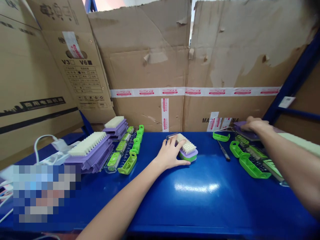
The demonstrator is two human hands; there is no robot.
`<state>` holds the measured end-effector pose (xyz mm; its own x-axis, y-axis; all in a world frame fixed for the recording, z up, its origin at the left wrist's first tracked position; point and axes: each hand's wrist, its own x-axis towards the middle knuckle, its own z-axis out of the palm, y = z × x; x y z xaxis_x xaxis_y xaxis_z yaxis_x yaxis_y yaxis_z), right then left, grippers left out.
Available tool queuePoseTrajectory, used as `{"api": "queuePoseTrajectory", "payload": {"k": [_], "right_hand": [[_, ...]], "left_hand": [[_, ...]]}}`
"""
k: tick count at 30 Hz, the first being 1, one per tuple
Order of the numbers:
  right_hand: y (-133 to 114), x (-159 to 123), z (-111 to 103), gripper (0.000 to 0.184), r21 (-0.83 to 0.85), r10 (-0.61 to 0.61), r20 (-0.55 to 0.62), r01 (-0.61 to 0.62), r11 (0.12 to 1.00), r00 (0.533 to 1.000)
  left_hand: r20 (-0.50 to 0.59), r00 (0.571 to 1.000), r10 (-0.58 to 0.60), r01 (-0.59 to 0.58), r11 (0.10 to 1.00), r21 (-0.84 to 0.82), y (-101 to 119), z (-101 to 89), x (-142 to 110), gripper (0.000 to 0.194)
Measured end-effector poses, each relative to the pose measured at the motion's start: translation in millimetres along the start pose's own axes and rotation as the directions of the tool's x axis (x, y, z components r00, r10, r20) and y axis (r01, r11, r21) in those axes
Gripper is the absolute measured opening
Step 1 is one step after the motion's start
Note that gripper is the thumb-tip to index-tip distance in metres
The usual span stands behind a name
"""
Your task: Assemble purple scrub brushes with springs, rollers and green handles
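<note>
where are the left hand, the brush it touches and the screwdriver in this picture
Left hand (168, 154): head view, on the back of the hand
Brush (187, 144): head view, on its cream bristles
Screwdriver (226, 154): head view, on its handle

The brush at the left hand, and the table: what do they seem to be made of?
Brush: probably moulded plastic, with a smooth purple and green body; bristle material unclear. Table: perhaps painted metal; its glossy blue surface gives a bright reflection.
</note>
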<state>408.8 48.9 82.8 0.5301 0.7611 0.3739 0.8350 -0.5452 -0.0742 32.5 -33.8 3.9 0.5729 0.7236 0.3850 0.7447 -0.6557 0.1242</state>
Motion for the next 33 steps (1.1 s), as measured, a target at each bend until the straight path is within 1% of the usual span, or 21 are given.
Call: {"api": "queuePoseTrajectory", "payload": {"k": [1, 2, 3, 4, 6, 8, 9, 11, 13, 15, 17, 18, 20, 21, 22, 23, 25, 27, 28, 30, 33], "right_hand": [[-1.6, 1.8, -3.6, 0.053, 0.01, 0.06, 0.079, -0.061, 0.998, 0.995], [-3.8, 2.5, -8.3, 0.057, 0.018, 0.104, 0.131, -0.107, 0.994, 0.986], [-6.6, 1.6, -14.1, 0.059, 0.025, 0.112, 0.131, -0.116, 0.993, 0.985], [-9.9, -1.1, -20.7, 0.06, 0.026, 0.09, 0.081, -0.093, 0.995, 0.993], [-18.2, -12.9, -35.5, 0.057, 0.014, 0.003, -0.06, -0.003, 1.0, 0.998], [-29.4, -33.4, -48.9, 0.059, 0.026, -0.099, -0.152, 0.104, 0.994, 0.984], [-36.2, -46.5, -53.6, 0.061, 0.048, -0.152, -0.18, 0.163, 0.985, 0.972], [-52.1, -76.0, -55.9, 0.062, 0.128, -0.257, -0.154, 0.277, 0.952, 0.954], [-70.4, -106.3, -47.9, 0.063, 0.218, -0.38, -0.097, 0.392, 0.893, 0.92], [-88.9, -132.3, -32.1, 0.064, 0.281, -0.479, -0.065, 0.477, 0.833, 0.875], [-104.6, -151.2, -14.0, 0.062, 0.313, -0.526, -0.038, 0.51, 0.801, 0.849], [-110.4, -158.1, -6.2, 0.06, 0.317, -0.529, -0.034, 0.511, 0.799, 0.848], [-117.2, -168.5, 4.5, 0.058, 0.314, -0.514, -0.071, 0.509, 0.802, 0.855], [-118.4, -173.2, 6.9, 0.056, 0.314, -0.51, -0.117, 0.519, 0.795, 0.852], [-118.6, -177.9, 7.5, 0.055, 0.317, -0.516, -0.174, 0.544, 0.777, 0.839], [-118.4, -183.1, 6.7, 0.054, 0.324, -0.535, -0.234, 0.584, 0.744, 0.812], [-118.2, -194.6, 3.0, 0.052, 0.347, -0.602, -0.322, 0.683, 0.643, 0.731], [-120.5, -206.3, 0.3, 0.054, 0.373, -0.672, -0.334, 0.747, 0.55, 0.661], [-122.6, -211.5, 0.2, 0.057, 0.381, -0.693, -0.323, 0.759, 0.528, 0.645], [-127.8, -219.2, 2.7, 0.063, 0.373, -0.708, -0.3, 0.762, 0.529, 0.639], [-132.9, -223.1, 9.5, 0.069, 0.338, -0.691, -0.286, 0.744, 0.576, 0.664]], "left_hand": [[-0.001, 1.0, -0.009, 0.009, 1.0, 0.001, 0.7, 0.3, 0.1, 0.091], [-0.002, 1.0, -0.019, 0.019, 1.0, 0.004, 1.4, 0.7, 0.3, 0.092], [-0.005, 1.0, -0.027, 0.027, 1.0, 0.008, 2.0, 1.1, 0.5, 0.092], [-0.009, 0.999, -0.034, 0.034, 0.999, 0.012, 2.4, 1.6, 0.7, 0.092], [-0.015, 0.999, -0.04, 0.04, 0.999, 0.016, 2.6, 2.9, 1.4, 0.092], [-0.023, 0.999, -0.046, 0.046, 0.999, 0.013, 1.5, 4.3, 2.3, 0.093], [-0.027, 0.998, -0.052, 0.053, 0.999, 0.01, 0.6, 5.0, 2.7, 0.093], [-0.037, 0.996, -0.081, 0.081, 0.997, 0.009, -2.1, 6.2, 3.4, 0.095], [-0.044, 0.991, -0.125, 0.126, 0.992, 0.022, -5.5, 6.8, 3.5, 0.095], [-0.042, 0.985, -0.166, 0.168, 0.985, 0.037, -9.0, 6.5, 3.3, 0.095], [-0.035, 0.981, -0.191, 0.192, 0.981, 0.038, -12.2, 5.8, 3.1, 0.094], [-0.035, 0.98, -0.197, 0.199, 0.979, 0.037, -13.5, 5.6, 3.0, 0.095], [-0.052, 0.973, -0.223, 0.225, 0.974, 0.035, -15.3, 6.4, 3.1, 0.099], [-0.068, 0.966, -0.251, 0.254, 0.967, 0.034, -15.8, 7.6, 3.1, 0.103], [-0.083, 0.954, -0.287, 0.291, 0.956, 0.031, -16.0, 9.3, 3.1, 0.107], [-0.09, 0.941, -0.325, 0.328, 0.944, 0.024, -16.2, 11.2, 3.0, 0.111], [-0.068, 0.923, -0.378, 0.379, 0.925, 0.001, -16.2, 15.3, 2.7, 0.117], [-0.017, 0.921, -0.389, 0.388, 0.921, -0.023, -16.1, 17.5, 2.3, 0.119], [0.007, 0.924, -0.383, 0.383, 0.923, -0.03, -16.0, 17.4, 2.1, 0.118], [0.032, 0.931, -0.364, 0.365, 0.93, -0.031, -15.6, 14.6, 1.9, 0.114], [0.015, 0.955, -0.295, 0.295, 0.955, -0.024, -14.7, 6.8, 1.9, 0.112]]}}
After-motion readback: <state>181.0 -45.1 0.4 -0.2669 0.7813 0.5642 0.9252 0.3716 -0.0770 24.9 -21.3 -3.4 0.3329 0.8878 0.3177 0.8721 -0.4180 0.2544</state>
